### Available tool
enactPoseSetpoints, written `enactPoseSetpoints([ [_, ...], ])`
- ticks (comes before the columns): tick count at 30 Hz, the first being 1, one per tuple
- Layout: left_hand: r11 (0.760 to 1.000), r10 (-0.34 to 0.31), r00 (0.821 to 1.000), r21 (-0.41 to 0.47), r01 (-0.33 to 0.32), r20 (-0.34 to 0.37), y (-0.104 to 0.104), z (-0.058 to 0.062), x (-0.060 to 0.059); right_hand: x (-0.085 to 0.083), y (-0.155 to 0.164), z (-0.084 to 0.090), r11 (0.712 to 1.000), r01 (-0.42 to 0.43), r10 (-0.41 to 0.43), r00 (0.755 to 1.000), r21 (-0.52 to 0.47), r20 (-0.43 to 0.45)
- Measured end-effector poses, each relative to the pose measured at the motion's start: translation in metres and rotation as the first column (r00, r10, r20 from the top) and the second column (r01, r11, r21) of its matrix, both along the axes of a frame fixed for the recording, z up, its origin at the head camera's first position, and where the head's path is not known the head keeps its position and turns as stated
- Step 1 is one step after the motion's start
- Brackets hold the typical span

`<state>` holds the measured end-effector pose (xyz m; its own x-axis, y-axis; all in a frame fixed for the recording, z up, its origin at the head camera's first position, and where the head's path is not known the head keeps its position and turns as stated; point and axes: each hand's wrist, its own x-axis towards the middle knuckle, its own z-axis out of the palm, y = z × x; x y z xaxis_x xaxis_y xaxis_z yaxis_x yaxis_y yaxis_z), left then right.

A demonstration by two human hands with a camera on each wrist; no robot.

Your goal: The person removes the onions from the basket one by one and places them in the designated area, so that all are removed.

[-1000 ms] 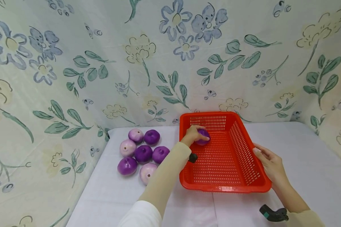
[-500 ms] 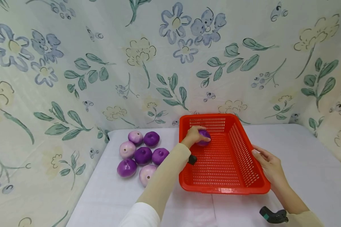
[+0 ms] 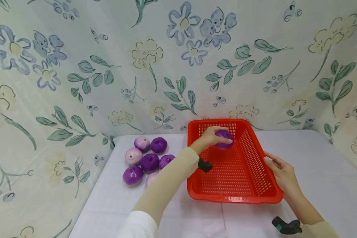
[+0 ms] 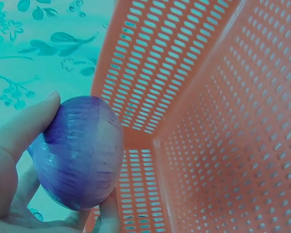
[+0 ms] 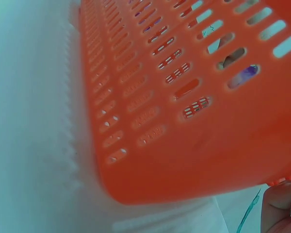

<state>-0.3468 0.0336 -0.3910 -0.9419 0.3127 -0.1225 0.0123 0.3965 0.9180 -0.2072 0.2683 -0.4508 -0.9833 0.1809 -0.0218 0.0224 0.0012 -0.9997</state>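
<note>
My left hand (image 3: 210,136) holds a purple onion (image 3: 224,139) inside the far part of the red basket (image 3: 241,199). In the left wrist view, the thumb lies along one side of the onion (image 4: 80,153) and the fingers curl under it, with perforated basket walls behind. At the basket's right side, my right hand (image 3: 282,173) grips the rim, thumb on top. The right wrist view shows the curled fingers of the right hand (image 5: 281,204) at the rim, and a patch of purple through the slots of the basket wall (image 5: 203,170).
Several onions, some dark purple (image 3: 149,162) and some pale (image 3: 134,156), sit in a group left of the basket on the white-covered table (image 3: 107,208). My left forearm (image 3: 169,178) partly hides the nearest ones. A floral curtain (image 3: 154,76) hangs close behind the basket.
My left hand has moved right and slightly away from me inside the basket, carrying the onion. The right hand and the basket stay where they were.
</note>
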Motion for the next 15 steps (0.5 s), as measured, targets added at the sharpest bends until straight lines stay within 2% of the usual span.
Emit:
enactPoseSetpoints([
  [4,0.997,-0.068,0.998,0.047,0.068,-0.002,-0.005,0.013,0.007,0.0,0.001,0.0,1.0,-0.004,0.004,1.0,-0.016,-0.006],
  [9,0.99,-0.13,0.991,0.058,0.131,-0.018,-0.016,0.024,0.015,0.0,0.001,0.0,0.999,-0.015,0.015,1.0,-0.041,-0.014],
  [15,0.984,-0.168,0.985,0.057,0.17,-0.041,-0.033,0.034,0.023,0.0,0.0,0.002,0.999,-0.008,0.007,1.0,-0.036,-0.01],
])
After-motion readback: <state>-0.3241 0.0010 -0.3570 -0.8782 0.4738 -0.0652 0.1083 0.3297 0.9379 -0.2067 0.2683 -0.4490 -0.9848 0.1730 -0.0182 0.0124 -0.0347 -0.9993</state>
